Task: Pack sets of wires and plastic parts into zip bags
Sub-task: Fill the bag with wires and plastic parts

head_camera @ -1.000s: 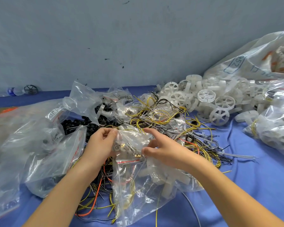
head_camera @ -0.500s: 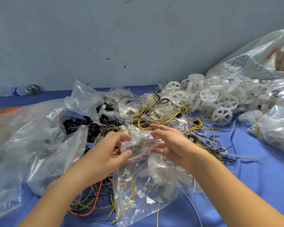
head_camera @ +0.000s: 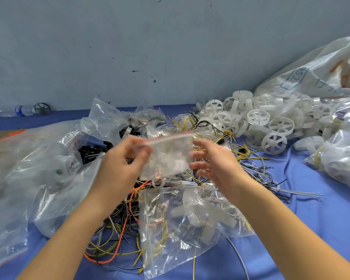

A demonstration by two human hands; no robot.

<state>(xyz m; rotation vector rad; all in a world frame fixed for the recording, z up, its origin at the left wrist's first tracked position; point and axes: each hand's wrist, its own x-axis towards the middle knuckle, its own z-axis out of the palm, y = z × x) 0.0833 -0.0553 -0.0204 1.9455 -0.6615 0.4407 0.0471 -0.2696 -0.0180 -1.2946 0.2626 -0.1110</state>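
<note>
My left hand [head_camera: 123, 160] pinches the upper left corner of a small zip bag [head_camera: 168, 154] with a red seal strip, lifted above the pile; its contents are blurred. My right hand [head_camera: 212, 158] hovers just right of the bag with fingers spread, at most brushing its edge. Below lies a larger clear zip bag [head_camera: 182, 223] holding white plastic parts and yellow wires. Loose yellow, black and orange wires [head_camera: 117, 245] tangle under my arms. A heap of white plastic wheels [head_camera: 259, 122] sits at the back right.
Crumpled clear bags [head_camera: 36, 170] cover the left side, one with black parts [head_camera: 93, 150]. Large white sacks [head_camera: 319, 73] and filled bags [head_camera: 346, 158] stand at the right. A water bottle [head_camera: 22, 110] lies by the wall, on the blue cloth [head_camera: 319, 219].
The small zip bag has been lifted off the pile and turned upright. My right hand has let go of it and opened; my left hand now holds it alone.
</note>
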